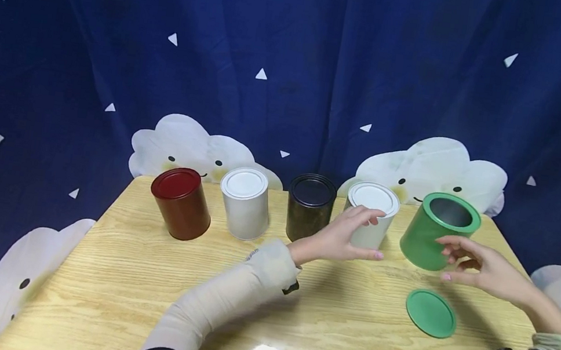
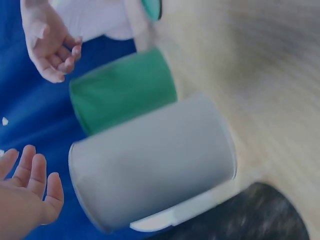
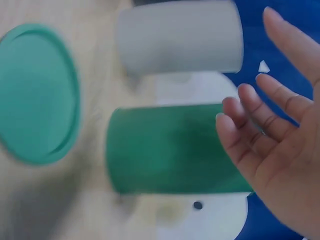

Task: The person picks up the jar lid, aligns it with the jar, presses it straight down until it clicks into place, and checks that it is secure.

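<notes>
At the right of the row stands an uncovered green can (image 1: 422, 239), its dark inside showing at the top. Its green lid (image 1: 430, 313) lies flat on the table in front of it. My right hand (image 1: 489, 273) hovers before the green can, fingers loosely bent and holding nothing. My left hand (image 1: 338, 234) is in the air in front of the right-hand white can (image 1: 376, 227), thumb and fingers spread apart with nothing between them. In the left wrist view that white can (image 2: 155, 160) stands apart from the fingers.
Along the table's (image 1: 334, 333) back edge stand a lidded red can (image 1: 184, 210), another lidded white can (image 1: 247, 212) and a lidded black can (image 1: 309, 213). Behind them hangs a dark blue curtain (image 1: 286, 41) with white clouds and triangles.
</notes>
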### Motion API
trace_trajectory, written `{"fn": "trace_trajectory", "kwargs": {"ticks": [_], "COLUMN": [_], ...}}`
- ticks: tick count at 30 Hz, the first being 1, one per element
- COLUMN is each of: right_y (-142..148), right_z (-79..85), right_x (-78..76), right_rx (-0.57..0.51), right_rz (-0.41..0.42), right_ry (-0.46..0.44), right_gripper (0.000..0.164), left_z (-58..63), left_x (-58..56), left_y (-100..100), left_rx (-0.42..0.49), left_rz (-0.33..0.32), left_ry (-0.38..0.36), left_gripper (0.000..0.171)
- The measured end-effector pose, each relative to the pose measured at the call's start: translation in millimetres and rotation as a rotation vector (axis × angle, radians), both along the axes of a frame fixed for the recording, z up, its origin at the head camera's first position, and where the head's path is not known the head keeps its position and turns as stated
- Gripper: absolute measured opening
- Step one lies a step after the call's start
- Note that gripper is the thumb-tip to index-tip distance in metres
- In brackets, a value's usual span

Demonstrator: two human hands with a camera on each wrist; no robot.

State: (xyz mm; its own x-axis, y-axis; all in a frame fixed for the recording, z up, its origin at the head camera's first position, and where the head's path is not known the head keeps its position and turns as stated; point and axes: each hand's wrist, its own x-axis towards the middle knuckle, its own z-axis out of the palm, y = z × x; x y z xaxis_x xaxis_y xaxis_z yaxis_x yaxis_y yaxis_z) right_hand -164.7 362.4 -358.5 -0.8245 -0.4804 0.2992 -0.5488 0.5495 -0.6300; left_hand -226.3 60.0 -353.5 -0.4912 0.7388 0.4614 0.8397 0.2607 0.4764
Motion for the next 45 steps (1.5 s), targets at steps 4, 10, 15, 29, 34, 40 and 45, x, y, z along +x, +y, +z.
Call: {"fn": "trace_trajectory", "kwargs": {"ticks": [4,10,15,29,34,40,45], "right_y": [11,25,34,45,51,52,49], "right_z": [-14.0,-35.0,-50.5,-81.8,-90.7,-97.5,-99.6], "right_x": [7.4,15.8,20.8,20.5,21.9,24.5,27.4], "right_rx": [-0.034,-0.054,0.009,0.135,0.107,0.191,0.243], "right_rz": [0.014,0.014,-0.048,-0.083,-0.003,-0.009,-0.035], "right_ry": [-0.006,-0.033,-0.069,-0.102,-0.082,-0.051,-0.056], "right_gripper": [0.054,0.063,0.066,0.075,0.078,0.084,0.087], "left_z": [-10.3,-25.2,-37.9,-63.1,-72.1,-77.6,-81.0], "left_x": [8.2,16.2,18.9,19.4,20.1,18.9,16.3], "left_y": [10,26,39,70,85,97,101], "left_rx": [-0.093,-0.166,-0.201,-0.442,-0.537,-0.638,-0.695], "left_rz": [0.017,0.032,0.025,0.029,0.043,0.052,0.059], "left_ry": [-0.007,-0.038,-0.069,-0.051,-0.113,-0.152,-0.19], "left_gripper": [0.077,0.087,0.09,0.091,0.092,0.092,0.094]}}
